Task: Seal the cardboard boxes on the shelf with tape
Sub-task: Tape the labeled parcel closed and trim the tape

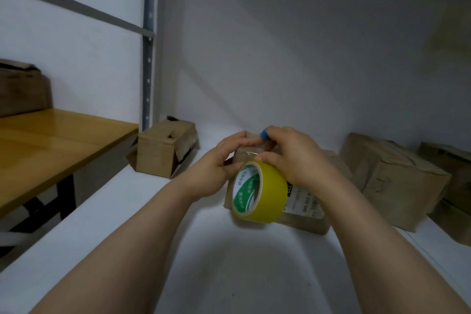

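Sealing a small cardboard box (pixel 303 209) in the middle of the white shelf (pixel 127 211), with a yellow tape roll (pixel 265 191) hanging at its near face and a clear tape strip (pixel 251 154) lying over the top edge. Likely ways to go wrong from here: creasing the strip or sticking it to itself by letting it go slack; dragging the light box toward the shelf's near edge by pulling hard on the roll; missing the flap seam, hidden under both hands.

Bracing with the left hand (pixel 219 163), fingers curled over the box's top left edge, thumb pressing beside the strip. Working with the right hand (pixel 293 158), fingers bent around a blue-tipped tool (pixel 265 134), thumb resting on the roll's rim; cannot tell whether a cutter.

Farther out: a torn open box (pixel 165 150) near the left upright, larger closed boxes (pixel 390 178) to the right, a wooden table (pixel 51 140) beyond the shelf's left end.
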`<action>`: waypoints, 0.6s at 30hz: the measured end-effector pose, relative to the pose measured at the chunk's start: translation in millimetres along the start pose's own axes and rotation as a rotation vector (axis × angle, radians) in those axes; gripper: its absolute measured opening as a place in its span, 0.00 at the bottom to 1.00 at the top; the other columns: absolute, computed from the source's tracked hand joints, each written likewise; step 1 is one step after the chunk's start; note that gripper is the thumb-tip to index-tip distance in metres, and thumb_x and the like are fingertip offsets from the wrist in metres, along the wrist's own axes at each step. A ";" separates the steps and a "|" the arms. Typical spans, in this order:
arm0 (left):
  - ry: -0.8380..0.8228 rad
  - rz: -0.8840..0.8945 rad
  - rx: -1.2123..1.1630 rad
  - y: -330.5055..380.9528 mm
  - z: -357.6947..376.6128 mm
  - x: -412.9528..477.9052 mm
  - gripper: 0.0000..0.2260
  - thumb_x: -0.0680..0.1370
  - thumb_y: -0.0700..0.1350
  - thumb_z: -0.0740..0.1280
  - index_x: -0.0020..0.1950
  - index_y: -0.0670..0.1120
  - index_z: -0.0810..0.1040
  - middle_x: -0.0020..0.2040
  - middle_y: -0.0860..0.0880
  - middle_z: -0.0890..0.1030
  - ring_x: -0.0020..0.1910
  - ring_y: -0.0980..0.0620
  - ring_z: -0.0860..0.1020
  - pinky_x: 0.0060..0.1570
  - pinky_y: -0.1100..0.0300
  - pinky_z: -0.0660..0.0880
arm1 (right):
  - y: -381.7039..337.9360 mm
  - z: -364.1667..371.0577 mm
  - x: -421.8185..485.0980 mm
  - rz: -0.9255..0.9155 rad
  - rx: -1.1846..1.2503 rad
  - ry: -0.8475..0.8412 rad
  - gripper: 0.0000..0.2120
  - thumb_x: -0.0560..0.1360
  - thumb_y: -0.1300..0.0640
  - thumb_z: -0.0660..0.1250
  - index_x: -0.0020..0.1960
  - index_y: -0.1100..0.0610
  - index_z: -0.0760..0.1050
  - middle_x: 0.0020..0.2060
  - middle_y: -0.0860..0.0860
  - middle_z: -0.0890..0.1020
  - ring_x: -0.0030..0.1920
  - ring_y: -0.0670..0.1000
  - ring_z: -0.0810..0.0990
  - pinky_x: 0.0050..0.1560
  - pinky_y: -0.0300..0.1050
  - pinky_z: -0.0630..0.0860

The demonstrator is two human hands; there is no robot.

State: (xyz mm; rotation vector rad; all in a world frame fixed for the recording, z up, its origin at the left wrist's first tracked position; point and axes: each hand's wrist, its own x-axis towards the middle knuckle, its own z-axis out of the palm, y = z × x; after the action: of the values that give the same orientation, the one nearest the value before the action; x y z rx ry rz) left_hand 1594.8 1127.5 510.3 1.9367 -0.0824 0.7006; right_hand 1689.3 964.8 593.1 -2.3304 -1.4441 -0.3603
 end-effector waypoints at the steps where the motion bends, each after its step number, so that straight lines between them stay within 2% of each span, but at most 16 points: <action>1: 0.022 -0.030 -0.104 1.8 -1.8 -0.3 0.21 0.82 0.37 0.65 0.73 0.53 0.72 0.73 0.55 0.71 0.73 0.60 0.68 0.66 0.66 0.71 | 0.5 1.1 0.5 -0.001 -0.005 0.009 0.12 0.76 0.48 0.70 0.59 0.48 0.76 0.49 0.44 0.74 0.48 0.45 0.73 0.45 0.40 0.66; 4: 0.168 -0.110 -0.376 10.0 -7.5 -2.0 0.15 0.82 0.37 0.64 0.68 0.45 0.75 0.65 0.46 0.79 0.64 0.50 0.79 0.63 0.56 0.77 | 0.6 3.8 2.9 0.014 -0.020 -0.002 0.10 0.76 0.47 0.70 0.55 0.47 0.76 0.49 0.44 0.75 0.48 0.45 0.75 0.46 0.42 0.68; 6: 0.314 -0.169 -0.299 22.5 -9.9 -4.9 0.09 0.80 0.44 0.68 0.59 0.43 0.78 0.54 0.45 0.82 0.55 0.48 0.82 0.53 0.57 0.80 | 0.2 4.1 4.3 0.019 -0.021 -0.008 0.09 0.76 0.47 0.70 0.54 0.45 0.76 0.51 0.45 0.76 0.50 0.47 0.76 0.47 0.44 0.71; 7: 0.361 -0.202 -0.208 29.0 -9.2 -6.3 0.11 0.78 0.50 0.70 0.55 0.44 0.78 0.49 0.47 0.82 0.50 0.49 0.82 0.48 0.57 0.80 | -0.1 3.8 4.6 0.022 -0.017 -0.013 0.08 0.76 0.47 0.70 0.54 0.45 0.75 0.51 0.46 0.77 0.50 0.47 0.77 0.47 0.44 0.71; 9: 0.328 -0.257 -0.075 44.3 -1.9 -10.3 0.21 0.72 0.62 0.73 0.50 0.45 0.77 0.44 0.50 0.83 0.44 0.53 0.82 0.46 0.56 0.79 | -0.5 3.0 4.5 0.028 -0.035 -0.022 0.08 0.76 0.47 0.70 0.53 0.46 0.74 0.50 0.46 0.76 0.48 0.47 0.75 0.45 0.43 0.70; 11: 0.247 -0.302 0.033 55.9 12.3 -15.1 0.26 0.67 0.67 0.74 0.51 0.48 0.76 0.44 0.53 0.83 0.43 0.55 0.81 0.43 0.57 0.77 | 0.6 2.8 5.6 0.034 -0.072 -0.029 0.07 0.77 0.49 0.68 0.54 0.45 0.73 0.50 0.47 0.76 0.48 0.49 0.75 0.45 0.45 0.72; 13: 0.234 -0.330 0.094 59.0 23.7 -16.9 0.28 0.64 0.67 0.76 0.52 0.50 0.74 0.47 0.52 0.81 0.44 0.57 0.81 0.41 0.59 0.75 | 2.1 3.1 8.7 0.046 -0.078 -0.043 0.09 0.77 0.53 0.67 0.55 0.44 0.74 0.52 0.48 0.77 0.49 0.50 0.77 0.49 0.49 0.77; 15: 0.194 -0.374 0.034 59.9 28.1 -17.9 0.33 0.61 0.67 0.78 0.56 0.50 0.71 0.54 0.50 0.80 0.49 0.54 0.82 0.44 0.57 0.79 | 1.8 3.0 12.1 0.065 -0.063 -0.078 0.13 0.77 0.52 0.68 0.60 0.43 0.73 0.53 0.48 0.78 0.49 0.51 0.78 0.51 0.50 0.77; 17: 0.127 -0.441 -0.017 61.4 31.9 -20.3 0.44 0.55 0.69 0.79 0.62 0.50 0.67 0.60 0.48 0.76 0.55 0.50 0.81 0.51 0.50 0.81 | 0.7 3.7 14.4 0.072 -0.054 -0.096 0.18 0.76 0.48 0.69 0.65 0.42 0.73 0.53 0.48 0.78 0.50 0.51 0.78 0.51 0.50 0.77; 18: 0.114 -0.477 -0.001 62.7 35.9 -22.7 0.46 0.53 0.69 0.79 0.63 0.51 0.66 0.62 0.49 0.74 0.57 0.49 0.80 0.53 0.48 0.81 | 0.8 3.7 15.0 0.072 -0.060 -0.098 0.20 0.75 0.46 0.69 0.66 0.42 0.73 0.54 0.49 0.78 0.51 0.52 0.79 0.52 0.50 0.77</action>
State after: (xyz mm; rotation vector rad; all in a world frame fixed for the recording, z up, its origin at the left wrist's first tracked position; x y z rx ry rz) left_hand 1569.3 1062.1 538.8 1.8144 0.4368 0.4854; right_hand 1696.7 978.1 595.7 -2.4723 -1.4070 -0.2764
